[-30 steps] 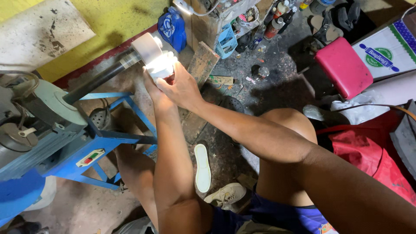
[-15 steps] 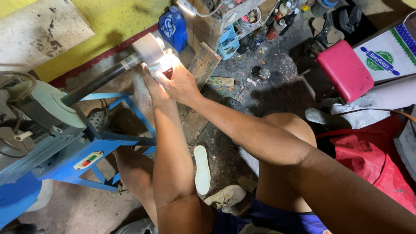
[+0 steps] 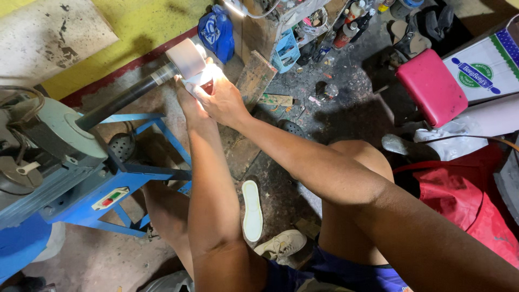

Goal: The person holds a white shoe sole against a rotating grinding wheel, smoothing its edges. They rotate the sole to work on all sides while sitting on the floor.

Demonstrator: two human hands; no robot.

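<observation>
A blue machine (image 3: 70, 178) carries a dark shaft ending in a pale wheel (image 3: 185, 57). Against that wheel, the right hand (image 3: 224, 103) and left hand (image 3: 186, 97), together, clasp a small white piece (image 3: 200, 81).

1. Floor (image 3: 346, 116): dark, stained concrete, spattered with paint and small debris
2. Blue metal machine stand (image 3: 157, 173): stands on the floor at left; its legs and cross-braces rest directly on the concrete
3. White shoe sole (image 3: 252, 210): lies flat on the floor, between the person's legs
4. Beige shoe (image 3: 281, 244): lies on the floor just beside the white sole, toward the lower edge
5. Wooden plank (image 3: 258, 75): on the floor at top centre, its far end by a wooden post
6. Pink cushioned stool (image 3: 431, 86): stands on the floor at upper right
7. Blue bag (image 3: 216, 31): sits at the base of the yellow wall
8. Light blue plastic basket (image 3: 285, 51): sits just beside the plank
</observation>
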